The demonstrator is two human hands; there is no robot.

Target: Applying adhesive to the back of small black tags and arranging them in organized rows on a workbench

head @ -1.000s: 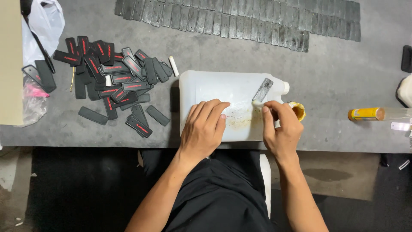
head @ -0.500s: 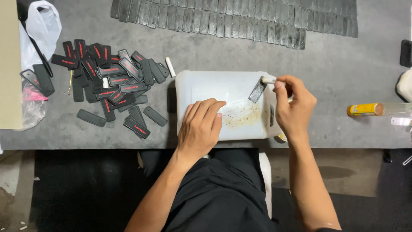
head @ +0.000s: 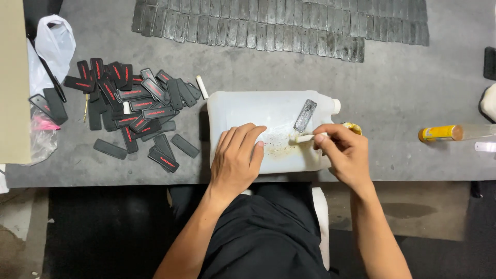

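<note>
A white plastic jug (head: 248,111) lies on its side on the grey table. My left hand (head: 236,157) rests flat on the jug's near left part, holding nothing. A small grey rectangular piece (head: 305,115) lies on the jug near its neck. My right hand (head: 345,151) grips a short white stick (head: 308,138), whose tip points left over a yellowish stained patch (head: 279,147) on the jug, just below the grey piece.
A heap of black rectangular tags with red markings (head: 129,101) lies at the left. A row of dark grey pieces (head: 279,28) lines the far side. A yellow-capped bottle (head: 447,133) lies at the right, a white plastic bag (head: 51,46) far left.
My right hand came down from the jug's neck and now holds the white stick level over the stained patch. The grey piece lies alone on the jug. My left hand stayed put.
</note>
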